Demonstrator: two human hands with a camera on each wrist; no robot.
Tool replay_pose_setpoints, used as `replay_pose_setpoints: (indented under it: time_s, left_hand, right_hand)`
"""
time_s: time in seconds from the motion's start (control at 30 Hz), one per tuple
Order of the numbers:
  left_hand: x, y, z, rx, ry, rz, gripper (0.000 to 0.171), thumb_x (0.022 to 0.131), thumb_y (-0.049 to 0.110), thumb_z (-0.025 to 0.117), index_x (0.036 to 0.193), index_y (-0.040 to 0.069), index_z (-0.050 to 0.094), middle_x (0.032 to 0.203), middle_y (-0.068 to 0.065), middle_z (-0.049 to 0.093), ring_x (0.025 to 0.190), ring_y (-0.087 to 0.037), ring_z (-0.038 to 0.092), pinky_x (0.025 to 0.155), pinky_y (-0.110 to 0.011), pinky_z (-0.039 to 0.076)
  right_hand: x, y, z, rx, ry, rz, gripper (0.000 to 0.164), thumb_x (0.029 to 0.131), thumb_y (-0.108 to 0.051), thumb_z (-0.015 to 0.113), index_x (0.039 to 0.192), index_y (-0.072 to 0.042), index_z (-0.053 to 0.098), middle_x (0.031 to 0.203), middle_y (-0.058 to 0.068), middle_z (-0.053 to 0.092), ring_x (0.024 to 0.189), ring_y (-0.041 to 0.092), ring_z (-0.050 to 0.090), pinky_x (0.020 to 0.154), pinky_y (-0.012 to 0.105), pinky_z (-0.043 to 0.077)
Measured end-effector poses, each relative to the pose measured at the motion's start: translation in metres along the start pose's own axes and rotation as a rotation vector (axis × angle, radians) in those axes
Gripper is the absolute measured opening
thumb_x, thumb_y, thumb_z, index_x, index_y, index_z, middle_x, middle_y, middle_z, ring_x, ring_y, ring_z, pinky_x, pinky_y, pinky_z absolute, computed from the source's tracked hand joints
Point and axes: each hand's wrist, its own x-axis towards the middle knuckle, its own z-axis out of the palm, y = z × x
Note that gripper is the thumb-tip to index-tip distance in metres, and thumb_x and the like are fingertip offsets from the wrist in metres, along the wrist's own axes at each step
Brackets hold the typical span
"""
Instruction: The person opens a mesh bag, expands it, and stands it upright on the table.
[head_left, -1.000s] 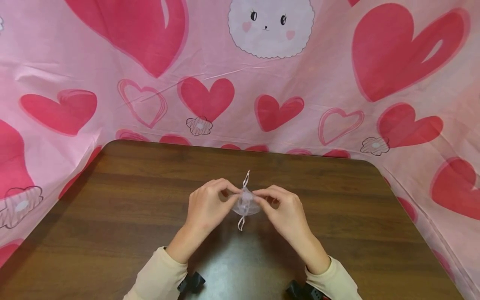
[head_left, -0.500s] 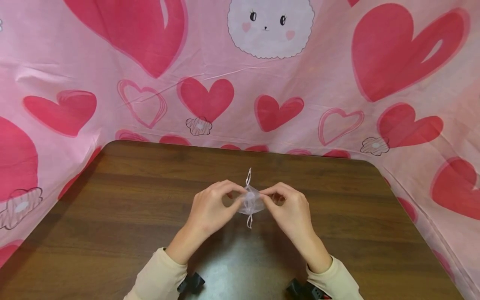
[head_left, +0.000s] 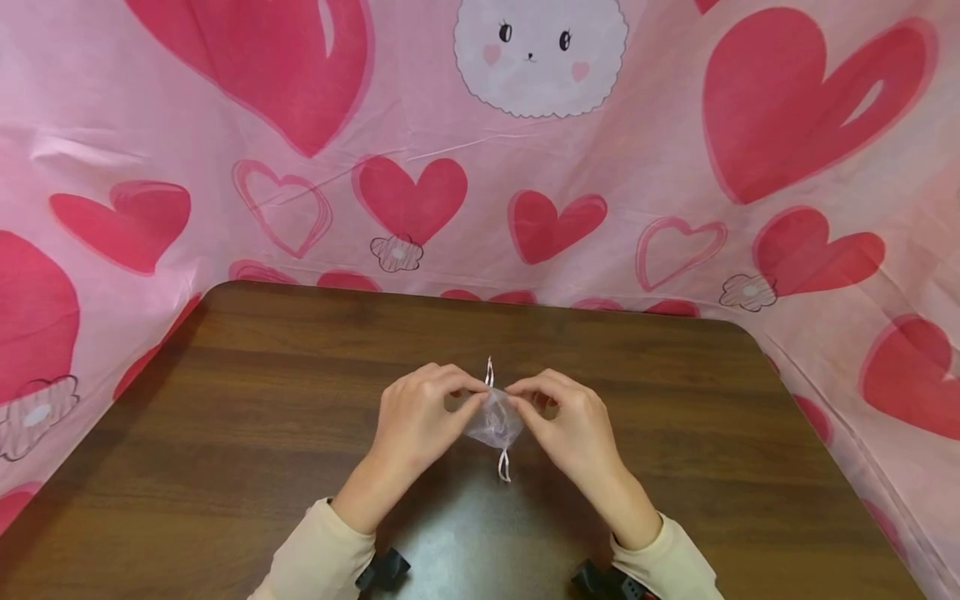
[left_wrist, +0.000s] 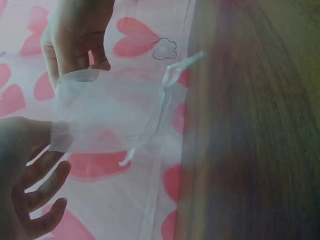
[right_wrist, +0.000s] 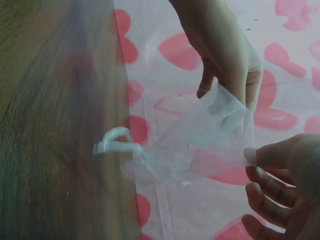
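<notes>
A small sheer white drawstring pouch [head_left: 495, 419] is held over the middle of the table. Thumb and index finger of my left hand [head_left: 422, 410] pinch one side of its edge, and my right hand [head_left: 573, 417] pinches the other side likewise. The other fingers of the left hand [left_wrist: 35, 185] spread loosely below in the left wrist view. White drawstring cords [left_wrist: 162, 100] cross the pouch near the end away from my fingers. One cord loop [head_left: 505, 467] points toward me, another [head_left: 490, 372] away. I cannot tell whether the pouch touches the table.
A dark brown wooden table [head_left: 285, 400] with rounded far corners lies under both hands. Pink cloth [head_left: 510, 142] printed with red hearts hangs behind it and at both sides. Black wrist devices [head_left: 384, 569] sit at the cuffs of the cream sleeves [head_left: 322, 550].
Both hands shifted slightly right, then back left, pinching the pouch throughout. The cord loops now lie closer to me than half a second ago, and the fingertips are a little nearer each other.
</notes>
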Motion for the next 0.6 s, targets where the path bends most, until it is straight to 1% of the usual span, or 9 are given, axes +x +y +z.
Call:
replay_pose_setpoints:
  time_s: [0.1, 0.23, 0.33, 0.43, 0.6]
  left_hand:
    - [0.0006, -0.0005, -0.0006, 0.008, 0.037, -0.018, 0.011, 0.078, 0.025, 0.086, 0.086, 0.029, 0.079, 0.072, 0.017, 0.064, 0.061, -0.001, 0.051, 0.052, -0.025, 0.039]
    - [0.0012, -0.0004, -0.0013, 0.011, 0.083, -0.023, 0.011, 0.078, 0.024, 0.085, 0.086, 0.028, 0.078, 0.067, 0.015, 0.060, 0.059, -0.002, 0.048, 0.050, -0.025, 0.037]
    - [0.0012, -0.0004, -0.0013, 0.017, 0.099, -0.023, 0.011, 0.079, 0.024, 0.085, 0.086, 0.028, 0.078, 0.065, 0.015, 0.058, 0.057, -0.002, 0.048, 0.049, -0.025, 0.036]
    - [0.0012, -0.0016, -0.0001, 0.034, 0.096, -0.024, 0.011, 0.079, 0.026, 0.085, 0.085, 0.028, 0.077, 0.065, 0.015, 0.059, 0.058, -0.002, 0.050, 0.050, -0.026, 0.038]
    - [0.0012, -0.0042, 0.0008, 0.077, 0.058, -0.025, 0.014, 0.079, 0.025, 0.085, 0.091, 0.029, 0.078, 0.070, 0.016, 0.065, 0.060, -0.004, 0.053, 0.052, -0.028, 0.041]
  right_hand:
    - [-0.0001, -0.0009, 0.0000, -0.011, -0.020, 0.021, 0.015, 0.077, -0.009, 0.085, 0.088, -0.016, 0.077, 0.072, -0.013, 0.059, 0.064, 0.010, 0.056, 0.056, 0.027, 0.045]
    - [-0.0009, -0.0020, -0.0004, -0.038, -0.084, 0.059, 0.014, 0.079, -0.014, 0.085, 0.091, -0.016, 0.078, 0.073, -0.014, 0.059, 0.065, 0.008, 0.056, 0.056, 0.026, 0.044]
    - [-0.0015, -0.0024, -0.0007, -0.069, -0.120, 0.078, 0.010, 0.080, -0.015, 0.083, 0.089, -0.017, 0.079, 0.073, -0.014, 0.062, 0.065, 0.010, 0.057, 0.055, 0.025, 0.043]
    - [-0.0015, -0.0025, -0.0009, -0.101, -0.110, 0.081, 0.008, 0.080, -0.012, 0.082, 0.086, -0.018, 0.079, 0.075, -0.013, 0.066, 0.063, 0.010, 0.057, 0.055, 0.025, 0.042]
    - [-0.0007, -0.0022, -0.0007, -0.116, -0.051, 0.065, 0.011, 0.078, -0.010, 0.084, 0.083, -0.019, 0.079, 0.076, -0.011, 0.069, 0.062, 0.003, 0.053, 0.055, 0.026, 0.043]
